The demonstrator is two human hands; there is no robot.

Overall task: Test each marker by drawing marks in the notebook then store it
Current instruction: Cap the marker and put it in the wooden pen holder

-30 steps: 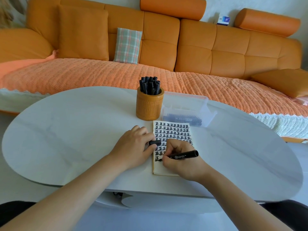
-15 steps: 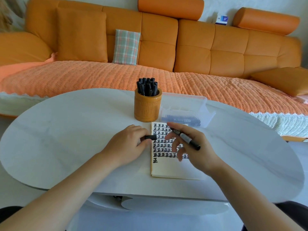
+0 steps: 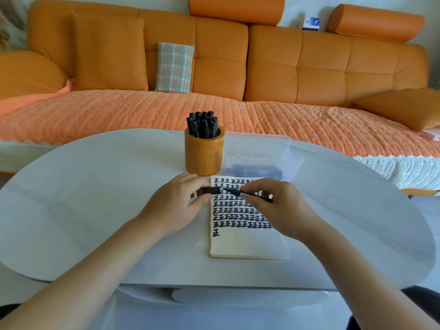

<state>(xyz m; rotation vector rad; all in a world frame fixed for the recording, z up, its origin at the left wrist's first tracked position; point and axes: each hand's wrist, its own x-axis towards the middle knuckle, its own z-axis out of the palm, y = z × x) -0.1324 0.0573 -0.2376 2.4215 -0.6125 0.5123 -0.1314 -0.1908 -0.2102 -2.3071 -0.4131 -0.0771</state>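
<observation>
A cream notebook (image 3: 247,244) lies on the white oval table (image 3: 95,198), its page filled with rows of black marks. My right hand (image 3: 281,208) pinches a black marker (image 3: 247,194) above the page, tip pointing left. My left hand (image 3: 176,206) holds the marker's black cap (image 3: 211,190) at the notebook's left edge. The marker tip sits just right of the cap's open end, almost touching it. An orange pen cup (image 3: 204,153) holding several black markers stands behind my left hand. A clear plastic box (image 3: 259,151) with dark markers inside sits behind the notebook.
An orange sofa (image 3: 262,67) with a knitted orange cover runs behind the table. A plaid cushion (image 3: 175,67) leans on its back. A small blue and white box (image 3: 310,22) rests on the sofa top. The table's front edge is close to my body.
My right hand lifted the marker off the page and turned it, bringing its tip left toward the cap. My left hand with the cap stayed at the notebook's left edge.
</observation>
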